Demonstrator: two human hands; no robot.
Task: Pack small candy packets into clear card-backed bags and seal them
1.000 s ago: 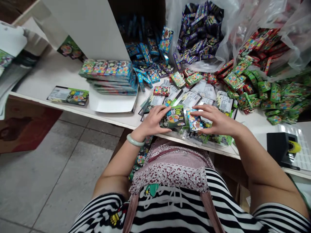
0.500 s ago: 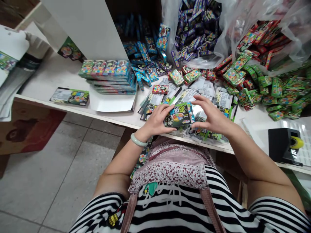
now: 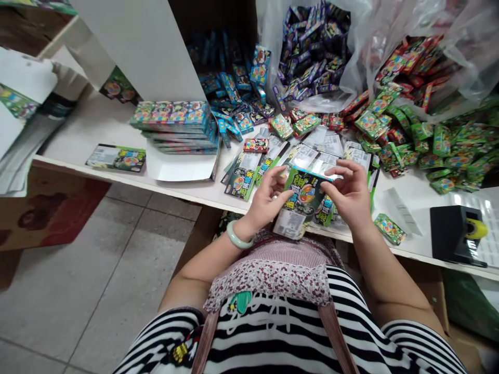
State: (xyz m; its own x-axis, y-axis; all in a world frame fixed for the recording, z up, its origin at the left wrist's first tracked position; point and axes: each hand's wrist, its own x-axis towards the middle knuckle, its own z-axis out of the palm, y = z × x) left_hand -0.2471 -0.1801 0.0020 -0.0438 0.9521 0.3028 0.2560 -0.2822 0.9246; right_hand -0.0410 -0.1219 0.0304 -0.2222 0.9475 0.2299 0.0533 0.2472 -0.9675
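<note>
Between my hands is a dark printed card packet [image 3: 302, 200] with a green edge, a colourful round picture and a pale label panel at its lower end. My left hand [image 3: 268, 200] pinches its left side between thumb and fingers. On the other side, the thumb and fingertips of my right hand [image 3: 349, 192] grip the upper right edge. A strip of blue shows along the packet's top; whatever lies inside is hidden. Beneath and behind it spread several similar flat cards [image 3: 242, 182], with a small red box [image 3: 256, 145] on top of them.
A stack of packed box rows [image 3: 171, 127] stands left on a white tray. Loose blue boxes [image 3: 232, 85], a bag of purple boxes [image 3: 312, 57], red boxes [image 3: 409, 62] and green boxes [image 3: 448, 140] line the back. A tape dispenser [image 3: 452, 234] stands right, near a single green box [image 3: 390, 228].
The packet has turned from lying sideways to slanting toward me, and its pale label panel now shows. My right hand has closed on its edge. A green box now lies to the right.
</note>
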